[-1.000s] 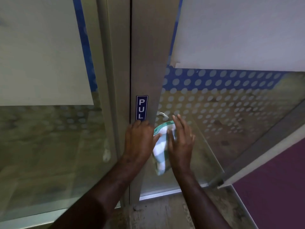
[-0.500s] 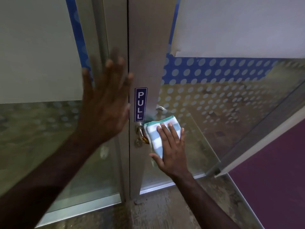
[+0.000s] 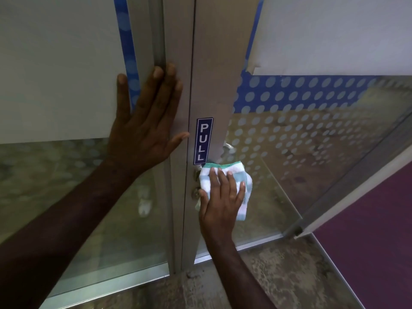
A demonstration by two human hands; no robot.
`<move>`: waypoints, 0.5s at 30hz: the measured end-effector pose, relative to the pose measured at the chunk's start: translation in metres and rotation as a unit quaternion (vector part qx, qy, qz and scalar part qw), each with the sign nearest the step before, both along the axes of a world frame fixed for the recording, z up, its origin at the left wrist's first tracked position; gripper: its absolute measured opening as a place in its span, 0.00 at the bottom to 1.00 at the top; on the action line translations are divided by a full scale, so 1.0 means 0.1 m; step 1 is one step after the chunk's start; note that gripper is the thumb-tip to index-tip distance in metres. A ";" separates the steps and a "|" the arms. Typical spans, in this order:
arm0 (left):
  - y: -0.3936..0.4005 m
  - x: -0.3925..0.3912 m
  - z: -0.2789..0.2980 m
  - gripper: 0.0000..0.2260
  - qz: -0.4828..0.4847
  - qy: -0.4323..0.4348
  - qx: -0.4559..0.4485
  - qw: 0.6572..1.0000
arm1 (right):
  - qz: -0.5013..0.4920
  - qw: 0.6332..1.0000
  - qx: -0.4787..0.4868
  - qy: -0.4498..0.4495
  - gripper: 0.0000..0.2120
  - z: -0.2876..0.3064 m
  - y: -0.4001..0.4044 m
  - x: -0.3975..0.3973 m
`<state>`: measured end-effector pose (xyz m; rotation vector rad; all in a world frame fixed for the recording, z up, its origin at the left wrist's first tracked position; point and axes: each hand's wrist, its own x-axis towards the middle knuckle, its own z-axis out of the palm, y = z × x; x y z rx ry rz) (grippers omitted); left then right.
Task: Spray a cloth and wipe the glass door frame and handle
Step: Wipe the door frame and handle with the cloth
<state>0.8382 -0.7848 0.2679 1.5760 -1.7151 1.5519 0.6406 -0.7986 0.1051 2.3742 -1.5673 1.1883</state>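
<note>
- Pressing flat, the left hand (image 3: 145, 128) is spread on the fixed frame post (image 3: 176, 97) left of the door gap, fingers (image 3: 156, 85) splayed wide and pointing up, palm against the metal, holding nothing.
- Right hand (image 3: 220, 201) is lower down, palm pushing the cloth (image 3: 243, 197) against the door frame (image 3: 214, 74) just under the PULL sticker (image 3: 203, 141). Fingers lie fairly flat and a bit apart on top of the cloth, pinning it more than gripping it.
- Both forearms come up from the bottom of the shot, the left one at a steeper slant.
- The cloth is one white and light-blue checked rag with a green edge, bunched over the handle spot.
- Counts: two hands, one cloth, one sticker, two small round metal fittings (image 3: 196, 192) by the thumb (lock parts, I think, it's kinda dark there).
- A bit of the handle (image 3: 227, 148) shows above the cloth, behind the glass (image 3: 312, 141).
</note>
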 end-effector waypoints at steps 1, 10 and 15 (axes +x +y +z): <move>-0.01 0.00 -0.01 0.36 0.001 -0.003 -0.004 1.000 | 0.009 1.000 -0.015 0.018 0.27 -0.02 -0.03 -0.06; 0.00 -0.06 -0.23 0.30 -0.035 -0.049 0.017 0.998 | 0.052 0.993 -0.076 0.069 0.26 -0.02 -0.16 -0.23; 0.02 -0.15 -0.80 0.31 -0.014 -0.061 0.057 0.996 | 0.074 0.980 -0.164 0.090 0.19 -0.12 -0.30 -0.29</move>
